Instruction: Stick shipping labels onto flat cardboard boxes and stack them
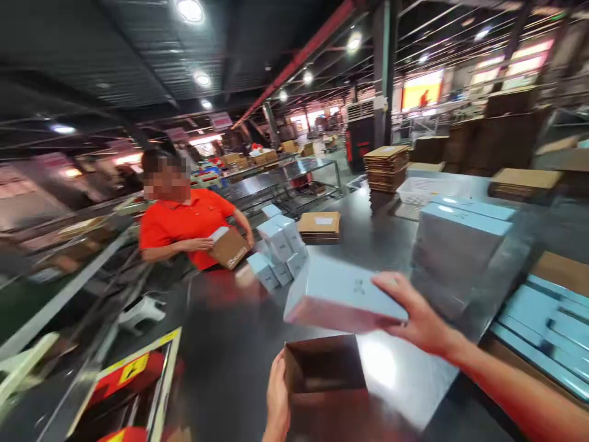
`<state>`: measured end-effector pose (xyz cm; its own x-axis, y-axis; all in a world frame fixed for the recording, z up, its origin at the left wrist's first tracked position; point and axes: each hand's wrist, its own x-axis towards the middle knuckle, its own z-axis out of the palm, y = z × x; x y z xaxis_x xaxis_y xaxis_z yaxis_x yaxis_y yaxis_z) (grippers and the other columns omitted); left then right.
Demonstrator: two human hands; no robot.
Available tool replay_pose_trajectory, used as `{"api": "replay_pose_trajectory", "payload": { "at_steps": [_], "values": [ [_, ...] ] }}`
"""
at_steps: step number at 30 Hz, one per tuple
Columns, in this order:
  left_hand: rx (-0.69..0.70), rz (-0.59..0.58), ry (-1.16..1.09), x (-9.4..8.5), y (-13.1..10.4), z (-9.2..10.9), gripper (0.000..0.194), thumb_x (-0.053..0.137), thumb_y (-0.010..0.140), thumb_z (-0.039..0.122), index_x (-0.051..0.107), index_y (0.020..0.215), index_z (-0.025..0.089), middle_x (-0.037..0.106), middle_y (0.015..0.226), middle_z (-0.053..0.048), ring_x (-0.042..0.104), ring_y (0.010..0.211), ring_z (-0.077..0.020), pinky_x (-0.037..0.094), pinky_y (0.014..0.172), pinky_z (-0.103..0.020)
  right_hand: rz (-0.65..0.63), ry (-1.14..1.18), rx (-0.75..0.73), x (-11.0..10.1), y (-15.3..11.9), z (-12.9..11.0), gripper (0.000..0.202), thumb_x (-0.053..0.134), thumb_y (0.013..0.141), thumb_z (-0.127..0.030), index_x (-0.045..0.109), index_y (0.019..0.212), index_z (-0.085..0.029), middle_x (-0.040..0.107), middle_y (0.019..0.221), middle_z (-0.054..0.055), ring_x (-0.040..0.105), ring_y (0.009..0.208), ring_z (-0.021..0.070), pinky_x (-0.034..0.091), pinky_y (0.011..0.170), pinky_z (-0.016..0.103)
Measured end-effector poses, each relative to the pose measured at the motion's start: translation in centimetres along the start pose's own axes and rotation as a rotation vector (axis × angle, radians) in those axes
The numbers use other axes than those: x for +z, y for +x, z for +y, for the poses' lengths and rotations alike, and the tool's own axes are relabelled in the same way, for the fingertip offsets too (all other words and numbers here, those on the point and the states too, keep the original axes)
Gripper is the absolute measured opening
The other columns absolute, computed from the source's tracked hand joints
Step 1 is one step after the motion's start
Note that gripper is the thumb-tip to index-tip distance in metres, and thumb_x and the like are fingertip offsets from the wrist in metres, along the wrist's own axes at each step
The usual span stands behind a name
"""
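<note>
A left hand (278, 393) lies against the outer left wall of an open brown cardboard carton (329, 414) at the near side of a dark, glossy desk (225, 350); whether its fingers clench the wall or only press on it, one cannot tell. The carton's mouth faces up, its dark interior in view.

Just past the mouth, a right hand (409, 313) grasps a pale, printed product box (331, 294) by its right end, thumb on top and fingers curled below. The product box is held clear of the desk, its long axis running left to right, roughly in line with the carton's far rim. It lies to the left of the right hand, the nearer of the two, and beyond and above the left hand, which does not touch it. How much of it overhangs the mouth is hard to judge.

To the right, more pale boxes (552, 325) fill a brown container, and a large pale block of boxes (460, 239) stands on the desk. Across the desk, a co-worker in an orange-red shirt (184, 227) holds a smaller brown carton (230, 248) beside a cluster of small white boxes (278, 245). Flattened cardboard (319, 227) is stacked behind, near a white plastic basket (430, 187). Ceiling lamps (190, 10) light the hall.
</note>
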<state>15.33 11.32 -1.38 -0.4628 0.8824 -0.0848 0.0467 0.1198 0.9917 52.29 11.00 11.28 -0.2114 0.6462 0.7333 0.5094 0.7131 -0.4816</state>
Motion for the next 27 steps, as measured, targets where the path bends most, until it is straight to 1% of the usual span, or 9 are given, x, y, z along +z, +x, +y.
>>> {"api": "replay_pose_trajectory", "payload": {
  "at_steps": [3, 5, 8, 12, 16, 18, 20, 24, 27],
  "values": [
    [0.015, 0.017, -0.108, 0.6, -0.2, 0.4, 0.05, 0.062, 0.07, 0.053, 0.065, 0.106, 0.018, 0.069, 0.113, -0.009, 0.064, 0.107, -0.0253, 0.05, 0.091, -0.034, -0.489, 0.071, 0.108, 6.6, -4.6, 1.5, 0.066, 0.071, 0.08, -0.045, 0.051, 0.142, -0.032, 0.047, 0.144, 0.014, 0.053, 0.127, 0.0323, 0.047, 0.105, 0.047],
    [0.09, 0.117, -0.034, 1.4, -0.3, 0.9, 0.048, 0.065, 0.067, 0.056, 0.065, 0.094, 0.017, 0.07, 0.098, -0.009, 0.065, 0.095, -0.0253, 0.051, 0.084, -0.035, -0.606, 0.094, 0.154, 8.5, -6.3, 4.1, 0.062, 0.067, 0.083, -0.051, 0.052, 0.142, -0.035, 0.04, 0.153, 0.011, 0.043, 0.137, 0.0344, 0.04, 0.111, 0.051],
    [0.305, 0.163, 0.24, 2.3, -1.5, 1.2, 0.038, 0.056, 0.077, 0.055, 0.063, 0.076, 0.018, 0.068, 0.081, -0.008, 0.064, 0.081, -0.0234, 0.049, 0.08, -0.036, -0.544, 0.193, 0.272, 10.1, -7.9, 8.1, 0.069, 0.056, 0.088, -0.057, 0.037, 0.151, -0.035, 0.029, 0.16, 0.008, 0.033, 0.144, 0.0331, 0.037, 0.113, 0.051],
    [0.556, -0.165, 0.702, 2.7, -4.6, -0.1, 0.041, 0.04, 0.093, 0.04, 0.071, 0.073, 0.02, 0.073, 0.087, -0.009, 0.065, 0.09, -0.0236, 0.049, 0.085, -0.039, -0.411, 0.301, 0.396, 14.2, -9.4, 11.0, 0.074, 0.05, 0.09, -0.057, 0.025, 0.156, -0.033, 0.028, 0.16, 0.011, 0.056, 0.127, 0.0313, 0.059, 0.087, 0.04],
    [0.749, -0.304, 1.055, 2.7, -6.6, -1.2, 0.043, 0.049, 0.09, 0.054, 0.077, 0.092, 0.021, 0.074, 0.097, -0.013, 0.063, 0.105, -0.0307, 0.044, 0.1, -0.049, -0.318, 0.181, 0.183, 18.8, -8.9, 11.8, 0.061, 0.048, 0.094, -0.048, 0.036, 0.151, -0.031, 0.038, 0.156, 0.008, 0.044, 0.138, 0.0288, 0.045, 0.11, 0.046],
    [0.87, -0.322, 1.12, 2.4, -6.3, -0.3, 0.062, 0.049, 0.085, 0.067, 0.067, 0.124, 0.023, 0.068, 0.122, -0.015, 0.056, 0.12, -0.0348, 0.037, 0.108, -0.055, -0.356, 0.122, 0.092, 19.6, -8.1, 12.1, 0.06, 0.052, 0.092, -0.048, 0.041, 0.149, -0.03, 0.043, 0.152, 0.008, 0.044, 0.138, 0.0293, 0.041, 0.113, 0.047],
    [0.949, -0.347, 1.179, 2.1, -5.1, 1.4, 0.08, 0.043, 0.082, 0.076, 0.044, 0.147, 0.03, 0.048, 0.148, -0.013, 0.039, 0.138, -0.0387, 0.026, 0.114, -0.063, -0.421, 0.065, 0.03, 18.9, -7.6, 12.5, 0.059, 0.055, 0.091, -0.049, 0.046, 0.146, -0.031, 0.046, 0.15, 0.007, 0.048, 0.134, 0.0305, 0.045, 0.11, 0.047],
    [0.879, -0.396, 1.266, 1.2, -1.4, 3.7, 0.084, 0.04, 0.081, 0.078, 0.026, 0.153, 0.037, 0.02, 0.163, -0.009, 0.017, 0.148, -0.0419, 0.015, 0.112, -0.074, -0.546, -0.053, -0.117, 15.8, -7.5, 13.3, 0.052, 0.05, 0.092, -0.049, 0.047, 0.144, -0.044, 0.045, 0.15, -0.003, 0.041, 0.138, 0.032, 0.047, 0.108, 0.051],
    [0.933, -0.387, 1.234, 0.6, 0.4, 2.0, 0.079, 0.039, 0.085, 0.074, 0.026, 0.153, 0.036, 0.022, 0.163, -0.008, 0.018, 0.149, -0.039, 0.017, 0.114, -0.071, -0.546, -0.122, -0.144, 14.9, -8.0, 13.6, 0.05, 0.046, 0.091, -0.054, 0.044, 0.14, -0.054, 0.039, 0.151, -0.007, 0.039, 0.136, 0.0345, 0.051, 0.102, 0.052]
  ]
}}
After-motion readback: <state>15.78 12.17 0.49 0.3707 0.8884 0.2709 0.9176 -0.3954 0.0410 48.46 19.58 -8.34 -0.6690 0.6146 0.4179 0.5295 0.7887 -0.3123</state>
